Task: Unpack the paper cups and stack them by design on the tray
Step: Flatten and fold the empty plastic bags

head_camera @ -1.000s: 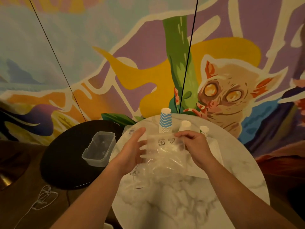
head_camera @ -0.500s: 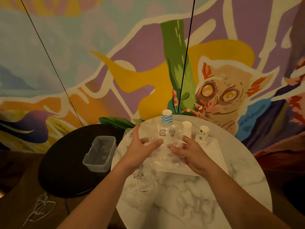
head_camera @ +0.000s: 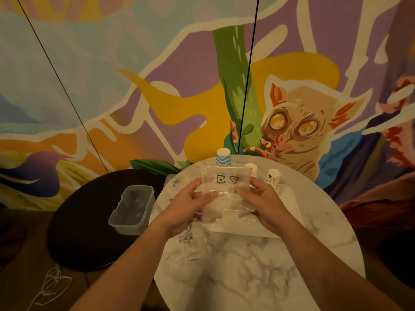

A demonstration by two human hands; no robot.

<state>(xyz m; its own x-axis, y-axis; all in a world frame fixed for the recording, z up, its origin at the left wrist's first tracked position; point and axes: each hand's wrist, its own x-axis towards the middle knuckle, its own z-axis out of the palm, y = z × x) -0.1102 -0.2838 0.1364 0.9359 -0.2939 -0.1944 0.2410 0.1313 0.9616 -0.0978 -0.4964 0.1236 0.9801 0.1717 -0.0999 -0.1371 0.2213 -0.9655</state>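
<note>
Both hands, left hand (head_camera: 189,204) and right hand (head_camera: 263,198), are pinching an emptied clear wrapper (head_camera: 224,194) above the tray (head_camera: 289,212). Three sorted cup stacks (head_camera: 223,157) are standing along the tabletop's (head_camera: 247,277) far edge; unpacking appears nearly finished.

Two bare forearms enter from btm edge, w/ no sleeves, cuffs or gloves in view up to frame edge. Left hand (head_camera: 187,206) and right hand (head_camera: 265,202) both bare: no rings, watch, bracelets or bands visible on wrists or fingers. Nails look short, unpainted as far as dim warm light lets one tell. No marks visible on arms.
</note>
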